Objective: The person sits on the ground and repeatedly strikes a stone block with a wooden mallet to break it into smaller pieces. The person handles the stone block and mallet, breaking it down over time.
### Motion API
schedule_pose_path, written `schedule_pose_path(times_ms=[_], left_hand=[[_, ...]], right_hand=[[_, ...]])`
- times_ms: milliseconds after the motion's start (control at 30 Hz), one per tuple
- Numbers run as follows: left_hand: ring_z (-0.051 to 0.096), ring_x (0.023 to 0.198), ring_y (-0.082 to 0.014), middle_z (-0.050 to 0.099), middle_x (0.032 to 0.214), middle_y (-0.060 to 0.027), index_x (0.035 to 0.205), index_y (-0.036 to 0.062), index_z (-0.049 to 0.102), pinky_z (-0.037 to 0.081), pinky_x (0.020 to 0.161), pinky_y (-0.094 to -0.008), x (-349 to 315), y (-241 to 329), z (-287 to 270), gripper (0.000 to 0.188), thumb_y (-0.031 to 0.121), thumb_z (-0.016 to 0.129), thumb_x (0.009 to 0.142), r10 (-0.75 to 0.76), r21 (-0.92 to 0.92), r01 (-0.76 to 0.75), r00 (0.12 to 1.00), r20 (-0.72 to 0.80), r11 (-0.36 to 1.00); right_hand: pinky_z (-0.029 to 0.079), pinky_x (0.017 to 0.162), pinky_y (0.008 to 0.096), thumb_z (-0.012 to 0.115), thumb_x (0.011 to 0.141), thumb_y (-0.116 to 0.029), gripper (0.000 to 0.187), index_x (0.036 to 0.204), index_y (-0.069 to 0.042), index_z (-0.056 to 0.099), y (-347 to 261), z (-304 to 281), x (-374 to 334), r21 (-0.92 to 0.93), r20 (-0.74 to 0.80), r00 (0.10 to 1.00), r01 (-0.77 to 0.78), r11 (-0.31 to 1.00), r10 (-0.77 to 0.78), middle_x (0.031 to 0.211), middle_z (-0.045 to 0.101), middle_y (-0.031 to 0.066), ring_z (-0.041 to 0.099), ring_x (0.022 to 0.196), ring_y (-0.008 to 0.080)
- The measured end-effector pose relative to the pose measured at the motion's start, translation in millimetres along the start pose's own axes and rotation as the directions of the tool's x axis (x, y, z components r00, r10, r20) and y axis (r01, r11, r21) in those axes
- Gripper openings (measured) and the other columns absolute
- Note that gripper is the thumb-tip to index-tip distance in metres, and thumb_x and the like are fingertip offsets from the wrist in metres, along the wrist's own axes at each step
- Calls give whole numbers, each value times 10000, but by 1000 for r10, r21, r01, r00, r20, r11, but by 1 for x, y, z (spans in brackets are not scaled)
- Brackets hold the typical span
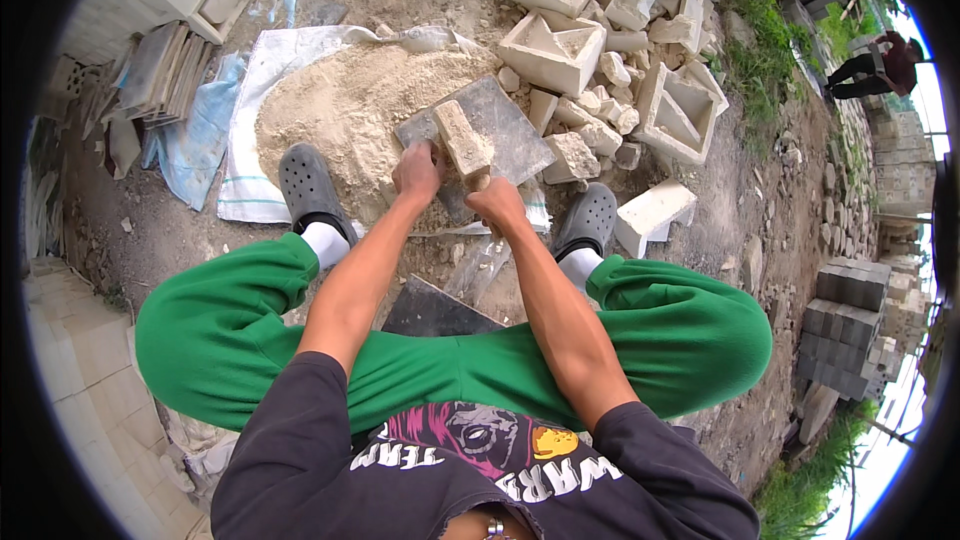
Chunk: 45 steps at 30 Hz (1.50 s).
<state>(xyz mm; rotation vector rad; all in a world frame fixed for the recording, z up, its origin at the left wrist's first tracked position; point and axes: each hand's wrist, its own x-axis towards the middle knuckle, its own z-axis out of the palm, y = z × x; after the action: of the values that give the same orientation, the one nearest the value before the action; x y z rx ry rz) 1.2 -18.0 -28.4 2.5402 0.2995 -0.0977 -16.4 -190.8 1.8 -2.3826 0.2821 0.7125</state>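
Note:
My right hand (497,202) is wrapped round the short round handle of a mallet (463,138). Its blocky, pale, dust-covered head lies over a dark flat slab (515,140). Just left of the mallet, my left hand (418,175) is closed in a fist at the slab's near left side; whatever is inside the fingers is hidden. Under and beyond the slab spreads a heap of pale crushed rubble and powder (340,105) on a white woven sack (245,165). My feet, in grey clogs (308,185), stand on either side.
Broken pale hollow blocks (552,52) and chunks are piled at the far right. One white block (655,215) lies by my right foot. A dark board (435,310) is between my legs. Thin slabs (165,75) lean at the left. A person (877,67) stands far right.

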Motion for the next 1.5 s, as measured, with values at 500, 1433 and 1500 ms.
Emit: schedule_pose_path(times_ms=[500, 1433, 1500], left_hand=[[612, 1053, -280, 646, 1042, -66, 993, 142, 763, 516, 882, -418, 10, -7, 2, 170, 225, 704, 856, 240, 30, -240, 971, 25, 970], [636, 982, -316, 697, 962, -103, 1051, 117, 727, 495, 880, -451, -8, -18, 9, 208, 198, 698, 862, 45, -78, -59, 983, -178, 995], [642, 972, -310, 707, 949, -90, 997, 119, 745, 502, 869, -448, -8, -19, 8, 166, 206, 703, 862, 53, -132, -82, 977, -209, 988]], right_hand=[[566, 658, 405, 713, 708, -267, 401, 865, 101, 697, 36, -16, 7, 384, -101, 989, -61, 921, 108, 725, 702, 214, 710, 650, 330], [549, 595, 378, 730, 705, -255, 336, 884, 29, 706, -1, 20, 5, 25, -46, 995, 86, 996, -85, 651, 682, 141, 696, 584, 231], [548, 592, 378, 727, 707, -252, 345, 907, 27, 707, -14, 4, 4, 124, 0, 1000, 27, 992, -27, 663, 687, 143, 696, 587, 232]])
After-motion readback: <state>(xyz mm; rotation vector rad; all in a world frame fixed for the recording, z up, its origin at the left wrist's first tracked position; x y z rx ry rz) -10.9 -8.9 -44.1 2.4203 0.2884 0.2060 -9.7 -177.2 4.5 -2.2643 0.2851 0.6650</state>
